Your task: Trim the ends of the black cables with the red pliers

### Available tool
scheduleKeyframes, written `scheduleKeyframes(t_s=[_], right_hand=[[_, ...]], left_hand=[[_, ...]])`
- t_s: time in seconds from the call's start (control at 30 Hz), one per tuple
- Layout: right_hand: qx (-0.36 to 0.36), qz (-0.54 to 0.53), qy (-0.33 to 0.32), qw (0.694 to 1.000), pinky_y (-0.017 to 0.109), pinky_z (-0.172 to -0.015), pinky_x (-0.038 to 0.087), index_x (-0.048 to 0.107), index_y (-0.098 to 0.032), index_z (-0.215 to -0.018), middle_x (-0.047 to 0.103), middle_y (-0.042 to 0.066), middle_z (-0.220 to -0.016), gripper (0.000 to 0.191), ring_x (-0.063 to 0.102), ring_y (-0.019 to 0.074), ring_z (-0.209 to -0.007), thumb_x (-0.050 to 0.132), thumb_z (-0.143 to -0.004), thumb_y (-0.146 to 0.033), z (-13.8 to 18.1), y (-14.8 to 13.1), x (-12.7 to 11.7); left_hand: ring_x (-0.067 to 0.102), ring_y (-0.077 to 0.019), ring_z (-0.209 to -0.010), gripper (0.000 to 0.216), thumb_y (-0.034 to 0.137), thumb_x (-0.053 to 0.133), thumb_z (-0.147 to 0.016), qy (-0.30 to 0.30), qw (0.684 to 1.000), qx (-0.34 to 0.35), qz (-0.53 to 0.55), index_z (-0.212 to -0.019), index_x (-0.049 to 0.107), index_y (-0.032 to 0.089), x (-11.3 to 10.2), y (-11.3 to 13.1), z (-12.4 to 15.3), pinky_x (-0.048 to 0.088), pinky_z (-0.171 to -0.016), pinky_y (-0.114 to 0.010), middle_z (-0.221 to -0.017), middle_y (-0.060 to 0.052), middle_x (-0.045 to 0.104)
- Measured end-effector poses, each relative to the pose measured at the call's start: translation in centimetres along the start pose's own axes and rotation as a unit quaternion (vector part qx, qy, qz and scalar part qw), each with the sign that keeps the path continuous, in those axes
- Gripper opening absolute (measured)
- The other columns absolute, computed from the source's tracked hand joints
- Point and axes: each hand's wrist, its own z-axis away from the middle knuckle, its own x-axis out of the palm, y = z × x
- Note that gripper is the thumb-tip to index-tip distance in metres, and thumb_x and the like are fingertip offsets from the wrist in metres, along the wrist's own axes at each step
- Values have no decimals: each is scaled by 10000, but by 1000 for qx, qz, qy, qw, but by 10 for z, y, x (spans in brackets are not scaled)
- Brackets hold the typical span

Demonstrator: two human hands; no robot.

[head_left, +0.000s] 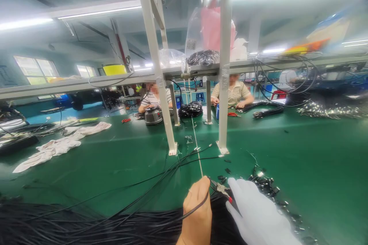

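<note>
My left hand (195, 214), bare, is closed around a black cable (192, 211) that runs across the back of the fingers toward the pile at lower left. In a white glove, my right hand (255, 210) grips a pair of diagonal cutters (221, 188) with red on the handle. The cutter jaws lie just right of my left fingertips, close to the cable; whether they touch it I cannot tell. Below and left spreads a thick pile of black cables (86, 227). Several small black connector pieces (267, 187) are scattered beside my right hand.
White frame posts (225, 115) stand on the green tabletop (129, 153) and carry a shelf. Loose cable ends (198, 149) lie ahead of my hands. White cloth (66, 143) lies at left. Two people sit across the table, near a coiled cable bundle (190, 109).
</note>
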Motion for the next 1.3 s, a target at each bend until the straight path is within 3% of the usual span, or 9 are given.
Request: scheduleKeyframes(t_s=[0.2, 0.47, 0.73, 0.8, 0.87, 1.0, 1.1, 1.2, 1.3], right_hand=[[8, 35, -20, 999, 316, -552, 373, 517, -244, -854, 555, 23, -721, 101, 547, 206, -629, 582, -815, -311, -2, -1, 2], [21, 22, -42, 999, 294, -542, 303, 467, -257, -758, 535, -10, -662, 178, 537, 179, -588, 630, -803, -315, -4, 5, 2], [4, 24, -37, 999, 286, -519, 251, 458, -251, -739, 548, -33, -613, 180, 537, 157, -526, 629, -778, -289, -7, 7, 4], [2, 22, -31, 999, 283, -520, 253, 456, -249, -720, 542, -35, -601, 186, 522, 152, -513, 633, -765, -283, -9, 4, 2], [-4, 6, -26, 1000, 281, -519, 260, 460, -249, -708, 538, -36, -604, 187, 515, 149, -513, 633, -771, -283, -11, 4, -1], [42, -25, 17, 999, 278, -544, 319, 503, -246, -752, 553, -20, -652, 120, 536, 165, -580, 571, -840, -291, -14, 13, -4], [39, -41, 48, 997, 283, -603, 393, 568, -215, -967, 620, 20, -784, 125, 577, 184, -683, 517, -864, -265, -14, 21, -2], [-21, -51, 42, 998, 305, -643, 430, 557, -187, -1096, 648, 59, -888, 253, 596, 209, -763, 505, -855, -248, -12, 22, 3], [-53, -58, 30, 996, 328, -665, 442, 539, -170, -1157, 650, 76, -932, 314, 596, 230, -810, 509, -852, -239, -10, 17, 5]], left_hand=[[740, -253, -958, 398, 45, 523, -899, 51, 998, -5, -22, -1202, 695, 237, 5, 5, -1, 592, -882, -351, -1066, -97, 773], [735, -245, -983, 382, 68, 508, -909, 26, 999, -25, -2, -1203, 691, 229, 4, 8, -5, 595, -889, -350, -1096, -94, 768], [720, -289, -995, 222, 245, 629, -878, 11, 979, -157, 128, -1057, 761, 233, -2, 19, -14, 549, -935, -390, -1064, -113, 772], [723, -280, -912, 185, 335, 652, -871, 4, 954, -238, 182, -963, 769, 226, -6, 22, -20, 553, -877, -377, -958, -103, 779], [704, -242, -776, 258, 445, 656, -859, 2, 907, -333, 257, -839, 740, 202, -10, 24, -29, 560, -773, -346, -815, -78, 752], [629, -147, -651, 384, 521, 768, -732, 18, 771, -465, 435, -717, 665, 151, -20, 20, -45, 515, -615, -242, -735, -45, 699], [564, -86, -591, 384, 450, 863, -635, -11, 688, -512, 514, -736, 687, 125, -27, 16, -49, 457, -554, -186, -703, -22, 663], [540, -63, -555, 361, 395, 886, -618, -46, 639, -535, 551, -749, 698, 116, -29, 15, -48, 440, -538, -176, -696, -11, 646], [546, -62, -543, 354, 375, 891, -615, -70, 621, -540, 564, -757, 704, 111, -30, 15, -47, 434, -527, -173, -679, -8, 635]])
